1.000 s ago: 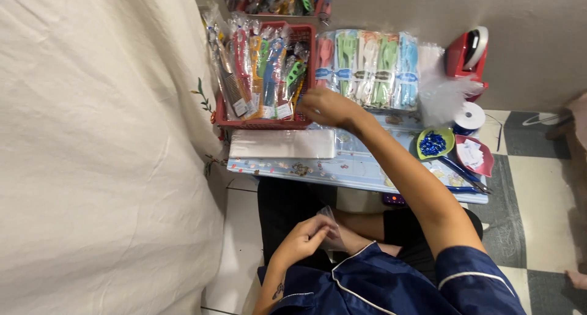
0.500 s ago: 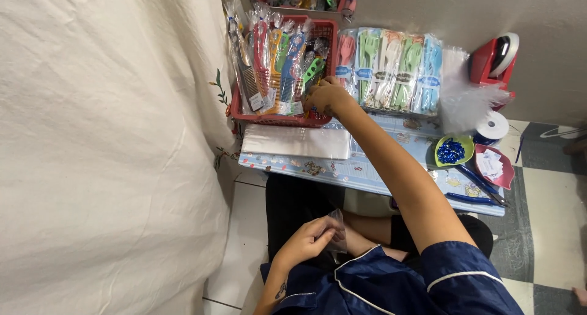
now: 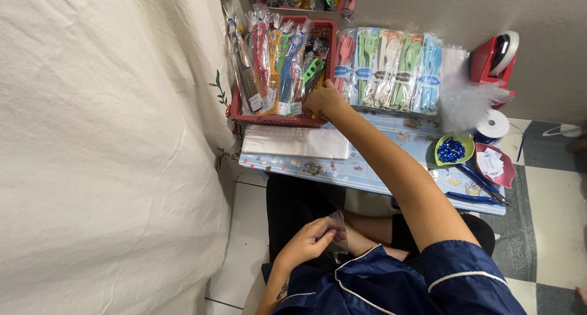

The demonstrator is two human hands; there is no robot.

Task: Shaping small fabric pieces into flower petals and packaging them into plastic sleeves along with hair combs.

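My right hand (image 3: 323,101) reaches across the low table (image 3: 367,174) to the near right corner of a red basket (image 3: 275,120). Its fingers curl down among the packaged combs (image 3: 275,64) standing in the basket, and what they grip is hidden. My left hand (image 3: 309,241) rests in my lap below the table edge, pinching a small clear plastic bag (image 3: 338,237). A flat stack of clear bags (image 3: 293,142) lies on the table just in front of the basket.
Packs of pastel spoons and forks (image 3: 391,70) lean against the wall beside the basket. Further right are a green bowl of blue beads (image 3: 452,150), a red dish of white slips (image 3: 492,165), blue-handled pliers (image 3: 477,189), a white ribbon roll (image 3: 492,125) and a red tape dispenser (image 3: 495,55). White cloth (image 3: 104,156) fills the left.
My right hand has slid a little from the basket's right edge into its corner. The view has shifted slightly. My left hand still holds the clear bag in my lap.
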